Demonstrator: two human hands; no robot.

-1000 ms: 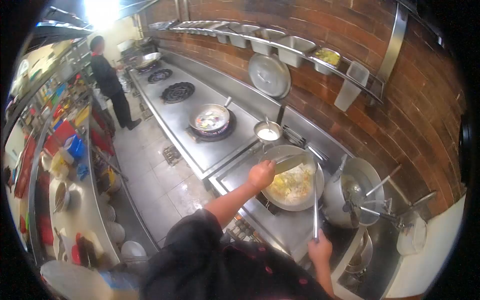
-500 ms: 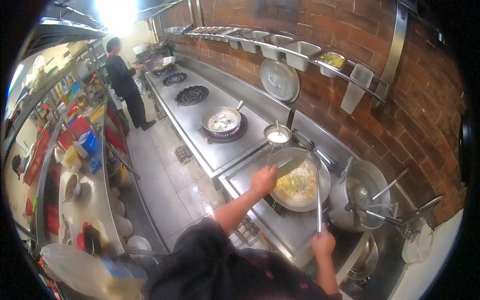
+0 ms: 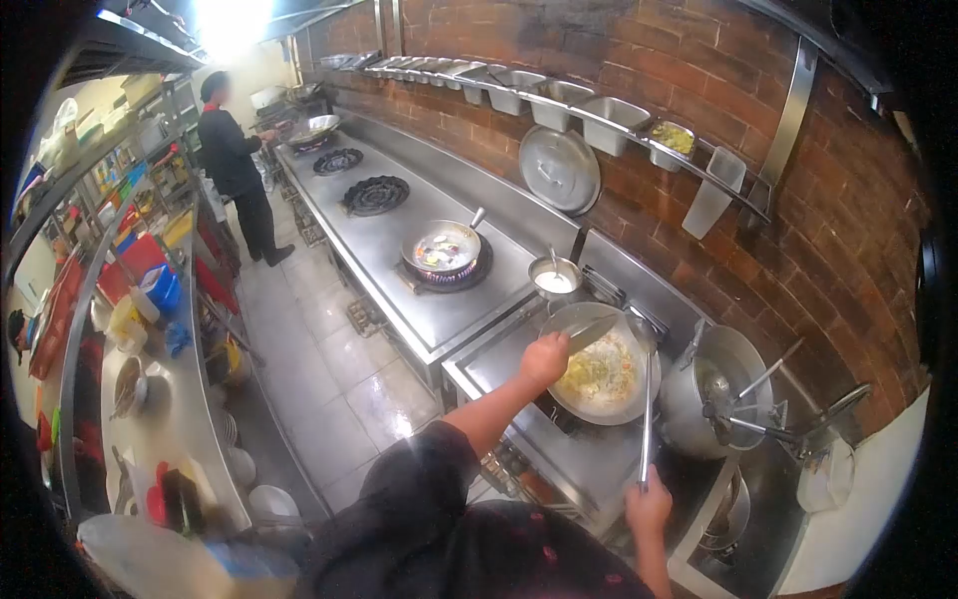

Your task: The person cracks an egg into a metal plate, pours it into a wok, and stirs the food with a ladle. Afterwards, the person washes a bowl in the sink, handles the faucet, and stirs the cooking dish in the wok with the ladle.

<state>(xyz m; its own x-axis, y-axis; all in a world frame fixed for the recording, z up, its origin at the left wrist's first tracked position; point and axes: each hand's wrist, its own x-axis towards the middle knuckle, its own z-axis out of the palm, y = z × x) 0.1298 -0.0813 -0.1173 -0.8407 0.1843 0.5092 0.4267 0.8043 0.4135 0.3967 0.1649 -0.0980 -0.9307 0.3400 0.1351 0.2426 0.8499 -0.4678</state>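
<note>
- Currently both hands are engaged at the wide, round, grey metal pan, right of centre in the frame.
- Yellow-and-white food mix lies inside it, mostly toward the pan's lower half.
- Left hand: closed round one end of a flat, grey, metal-looking implement. Its far end lies over the upper part of the pan. Exact type unclear.
- Right hand, lower right: closed on a long, thin, silver metal handle running up to the pan's right side. Working end hard to make out.
- Step in hand, my read: two-handed work over the food, one tool per side. Can't tell if either tool touches it.
- Any move from this pose calls for a firm hold on both and slow, small strokes inside the rim.
- Clearance is the risk: large, deep, grey metal pot sits just beside the pan on the right; small metal pot of white contents is close at its upper left. A wide swing could knock either.
</note>
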